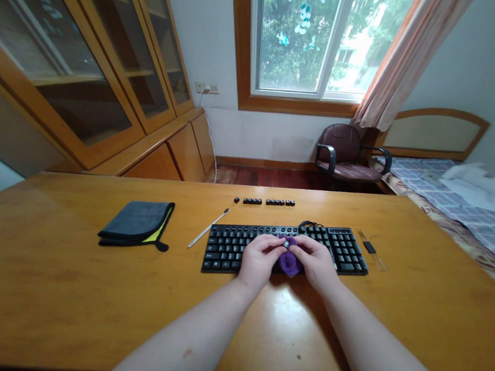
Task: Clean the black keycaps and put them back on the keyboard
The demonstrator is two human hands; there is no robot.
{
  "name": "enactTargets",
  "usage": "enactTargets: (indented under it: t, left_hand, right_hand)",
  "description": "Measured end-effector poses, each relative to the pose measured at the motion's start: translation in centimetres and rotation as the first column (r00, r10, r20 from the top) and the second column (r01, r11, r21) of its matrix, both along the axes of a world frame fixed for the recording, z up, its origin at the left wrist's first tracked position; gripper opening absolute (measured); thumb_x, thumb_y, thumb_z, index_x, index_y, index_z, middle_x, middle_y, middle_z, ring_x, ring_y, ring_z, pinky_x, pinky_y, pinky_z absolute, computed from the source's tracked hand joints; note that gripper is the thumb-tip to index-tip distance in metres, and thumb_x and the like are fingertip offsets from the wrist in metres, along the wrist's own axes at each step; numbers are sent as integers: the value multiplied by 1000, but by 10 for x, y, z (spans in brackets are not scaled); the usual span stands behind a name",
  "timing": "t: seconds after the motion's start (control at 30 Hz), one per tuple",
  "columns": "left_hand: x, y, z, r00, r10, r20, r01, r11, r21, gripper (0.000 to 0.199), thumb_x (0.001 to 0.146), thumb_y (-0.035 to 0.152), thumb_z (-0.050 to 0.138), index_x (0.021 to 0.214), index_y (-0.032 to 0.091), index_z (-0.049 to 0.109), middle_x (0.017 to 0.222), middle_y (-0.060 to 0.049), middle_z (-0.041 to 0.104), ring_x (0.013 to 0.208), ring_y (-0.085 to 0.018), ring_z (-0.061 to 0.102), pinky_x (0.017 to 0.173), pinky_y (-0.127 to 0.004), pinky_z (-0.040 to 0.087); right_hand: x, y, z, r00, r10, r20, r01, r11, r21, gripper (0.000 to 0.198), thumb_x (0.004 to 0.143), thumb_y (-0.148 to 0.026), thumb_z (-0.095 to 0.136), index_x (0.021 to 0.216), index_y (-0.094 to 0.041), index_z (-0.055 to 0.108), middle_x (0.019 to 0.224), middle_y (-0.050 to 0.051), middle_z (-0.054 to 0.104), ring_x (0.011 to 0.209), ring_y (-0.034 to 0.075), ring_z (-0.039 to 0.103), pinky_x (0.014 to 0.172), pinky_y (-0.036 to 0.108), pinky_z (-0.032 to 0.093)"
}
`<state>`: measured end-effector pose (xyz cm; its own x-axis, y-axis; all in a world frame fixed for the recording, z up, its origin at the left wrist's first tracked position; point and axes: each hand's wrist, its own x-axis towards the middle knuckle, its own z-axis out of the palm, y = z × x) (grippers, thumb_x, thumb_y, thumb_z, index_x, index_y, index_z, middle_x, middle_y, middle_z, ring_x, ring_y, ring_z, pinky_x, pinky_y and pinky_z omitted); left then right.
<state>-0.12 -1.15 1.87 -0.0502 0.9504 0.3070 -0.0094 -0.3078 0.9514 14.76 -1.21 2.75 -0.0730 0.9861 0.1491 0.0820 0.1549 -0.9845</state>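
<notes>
Head view: left hand & right hand meet over keyboard, fingers pinched narrow on small keycap w/ purple blob under it. Risk: cap slips, drops btwn keys or rolls off table.

Both forearms bare, no sleeves, rings or watch

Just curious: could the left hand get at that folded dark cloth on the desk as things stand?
Probably yes. The folded cloth lies on open desk left of the keyboard, nothing between. But the left hand is pinching a small key against the purple lump.
</notes>
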Motion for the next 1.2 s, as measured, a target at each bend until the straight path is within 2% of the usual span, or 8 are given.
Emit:
enactTargets:
  t: [0.23,0.33,0.47,0.57,0.67,0.77,0.97,1.2]
  left_hand:
    - [1,-1,3,999,-39,13,40,999,-29,17,65,17,71,83,20,72,90,-6,65,86,-18,62,82,-34,51]
    - [1,0,3,997,-48,57,51,998,-47,20,63,18,73,83,18,71,90,-6,64,85,-18,62,79,-33,52]
    - [0,2,3,995,-69,67,75,993,-93,19,71,20,66,90,18,70,96,-7,65,90,-18,62,84,-33,50]
    - [2,3,3,983,-63,175,93,981,-170,24,73,19,64,97,16,66,94,-7,67,89,-17,63,85,-32,50]
    - [4,3,3,968,-41,248,94,975,-204,21,72,18,64,92,15,63,89,-6,68,86,-16,64,83,-31,51]
    - [4,3,4,967,-66,244,116,974,-195,17,74,20,63,90,15,63,91,-7,68,87,-17,64,84,-33,50]
    - [0,3,3,992,-77,98,85,993,-81,15,74,19,63,87,17,70,97,-7,65,93,-18,61,89,-34,48]
    - [4,3,3,969,-106,222,148,973,-180,25,68,17,67,93,15,66,91,-6,66,85,-16,63,84,-32,50]
  right_hand:
    - [-4,-3,-3,991,-132,1,132,991,9,20,73,-37,64,78,-18,67,81,5,67,77,20,60,74,33,48]
    - [-5,-3,-3,994,-111,-12,111,994,11,20,73,-38,64,78,-19,67,80,5,66,77,19,60,74,32,48]
    - [-4,-2,-2,995,-61,-78,61,998,-7,22,74,-38,65,84,-20,68,87,5,67,84,21,61,80,35,48]
    - [-3,-1,-2,991,-57,-122,56,998,-14,24,75,-38,64,91,-21,69,96,6,68,92,22,61,86,37,47]
    - [-2,0,-3,992,-64,-113,65,998,2,26,76,-39,63,95,-22,69,102,6,67,97,23,60,91,40,45]
    - [-2,0,-4,996,-53,-69,56,998,40,27,77,-38,62,98,-23,69,105,7,66,101,24,59,94,43,43]
    - [1,1,-4,1000,-14,23,12,993,116,25,78,-33,62,100,-26,69,107,5,65,105,22,56,97,41,40]
    - [2,0,1,1000,12,1,-12,997,79,25,78,-37,62,98,-24,70,105,6,65,103,23,57,95,42,41]
